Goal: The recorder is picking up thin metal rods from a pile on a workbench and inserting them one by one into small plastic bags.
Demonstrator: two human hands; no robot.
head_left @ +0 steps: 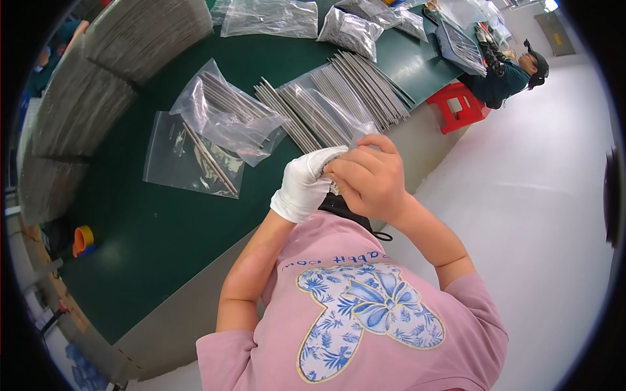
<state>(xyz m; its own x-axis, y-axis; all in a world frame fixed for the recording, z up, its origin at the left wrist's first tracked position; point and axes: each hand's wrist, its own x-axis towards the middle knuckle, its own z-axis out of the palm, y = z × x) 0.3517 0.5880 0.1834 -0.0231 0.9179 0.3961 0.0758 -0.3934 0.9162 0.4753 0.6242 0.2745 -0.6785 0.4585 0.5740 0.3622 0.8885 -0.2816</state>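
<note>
My left hand (304,184), in a white glove, is closed at the table's near edge, in front of my body. My bare right hand (373,177) meets it with bent fingers, pinched at the same spot. What lies between them is mostly hidden; a small dark, grainy bit shows by the glove. Just beyond my hands, thin grey metal rods (372,88) lie side by side in rows. Clear plastic film (355,120) covers part of them. To the left, a clear bag (186,98) holds several more rods, and two brownish rods (207,156) rest on a flat clear bag (163,153).
Stacks of grey sheets (85,98) line the green table's (124,260) left side, near a yellow-orange tape roll (83,240). Filled plastic bags (352,32) lie at the far edge. A red stool (456,107) and a person (505,81) are at the far right.
</note>
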